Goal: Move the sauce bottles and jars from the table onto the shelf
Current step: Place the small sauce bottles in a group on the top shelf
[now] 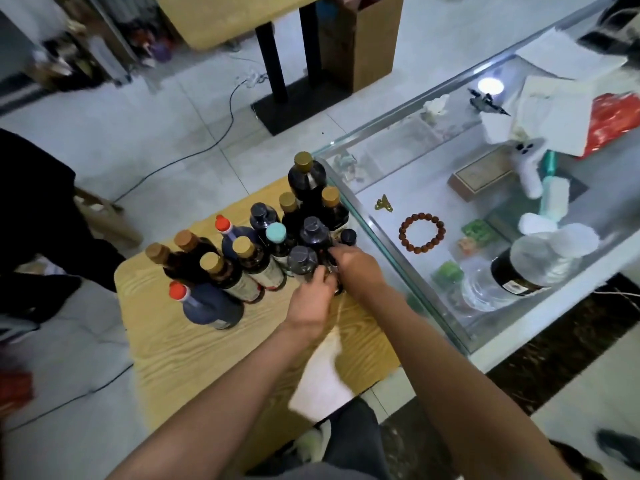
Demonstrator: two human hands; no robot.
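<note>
Several dark sauce bottles stand packed together on a small wooden table. Their caps are gold, red, teal and black. The tallest, gold-capped bottle stands at the far end against the glass case. My left hand grips the near black-capped bottle low on its body. My right hand closes around the body of the neighbouring black-capped bottle, beside a smaller black-capped bottle. Both hands touch each other at the cluster's right edge. No shelf can be made out.
A glass display case borders the table on the right, holding a bead bracelet, a box, jars and papers. A white cloth lies on the table's near edge. Another person's dark clothing is at left. Cables cross the tiled floor.
</note>
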